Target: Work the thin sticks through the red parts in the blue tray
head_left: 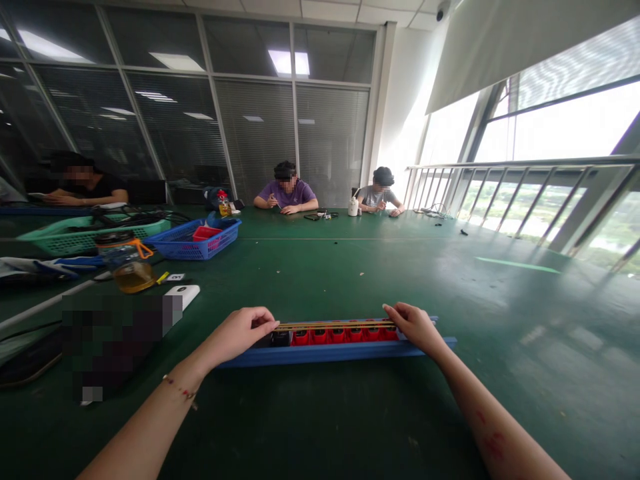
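We have the thin tan strip (333, 325) between our left hand (245, 328) and right hand (416, 325), long axis running left to right, above the row of red blocks (337, 339) and roughly parallel to the blue rail (320, 355); neither hand is clearly nearer. Left fingers (264, 329) pinch its left end; right fingers (395, 312) are at the other, whether clamped we cannot tell. Green worktop (310, 280) beneath, blue basket (197, 252) off left, glass partition (330, 147) behind, windows (565, 140) right

Head view, forward (and down)
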